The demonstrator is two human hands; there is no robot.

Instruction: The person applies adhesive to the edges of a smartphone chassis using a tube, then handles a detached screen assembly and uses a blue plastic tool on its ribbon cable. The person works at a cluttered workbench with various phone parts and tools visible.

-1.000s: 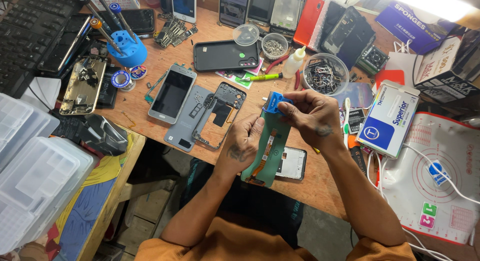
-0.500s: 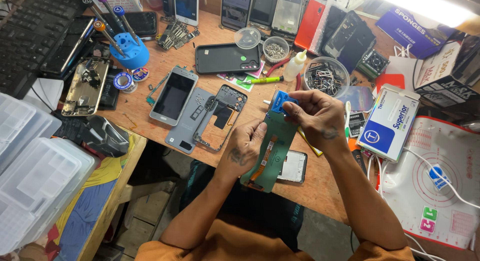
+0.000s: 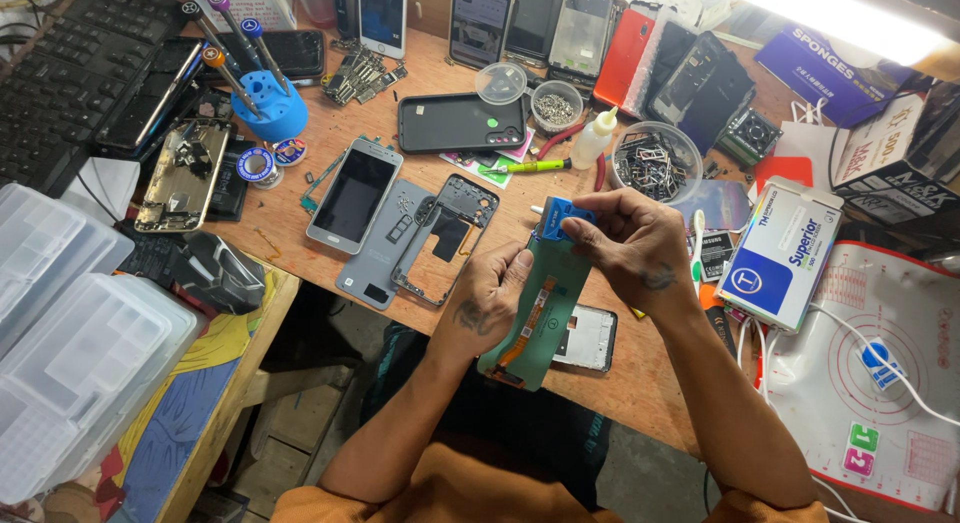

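Observation:
My left hand (image 3: 488, 301) grips the left edge of a green phone display panel (image 3: 535, 318) with an orange flex cable on its back, held tilted above the wooden bench (image 3: 300, 238). My right hand (image 3: 632, 245) pinches a small blue tool (image 3: 558, 218) against the panel's top end. Just left of the panel lie a grey back cover (image 3: 370, 253) and a bare phone frame (image 3: 445, 238). A small phone part (image 3: 588, 338) rests under the panel's right side.
A silver phone (image 3: 352, 195) lies screen up, a black case (image 3: 460, 121) behind it. A blue screwdriver stand (image 3: 268, 105), bowls of screws (image 3: 648, 163), a white-blue box (image 3: 775, 255), a keyboard (image 3: 70, 78), clear plastic bins (image 3: 70, 363) and a white mat (image 3: 880, 373) crowd the bench.
My right hand has shifted slightly on the blue tool at the panel's top. The left hand keeps its hold and the panel stays in about the same place.

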